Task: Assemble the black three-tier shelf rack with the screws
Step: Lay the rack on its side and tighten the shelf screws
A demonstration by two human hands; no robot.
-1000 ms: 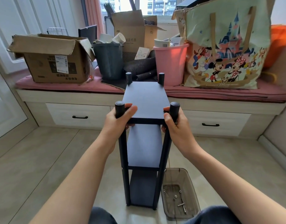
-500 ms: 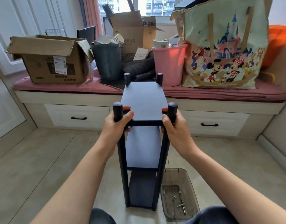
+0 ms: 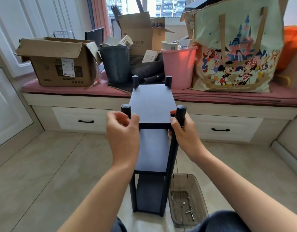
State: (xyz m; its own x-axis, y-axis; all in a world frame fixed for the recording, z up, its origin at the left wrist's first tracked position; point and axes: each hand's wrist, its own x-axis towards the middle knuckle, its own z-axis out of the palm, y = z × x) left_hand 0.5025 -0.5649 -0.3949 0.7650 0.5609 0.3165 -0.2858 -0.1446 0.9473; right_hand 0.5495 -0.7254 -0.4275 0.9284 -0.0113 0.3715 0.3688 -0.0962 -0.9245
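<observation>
— Since all three boards sit between four posts, how much is left on the black three-tier shelf rack [image 3: 152,104]?

— Little, by the look of it. It stands upright on the tiled floor [image 3: 43,164], before the window bench [image 3: 228,97]. The right hand [image 3: 184,131] grasps the near right post; the left hand [image 3: 123,131] is at the near left post with fingers curled, though whether it grips cannot be told.

— And the screws?

— A few lie in the brown translucent plastic tray [image 3: 188,201] alongside.
</observation>
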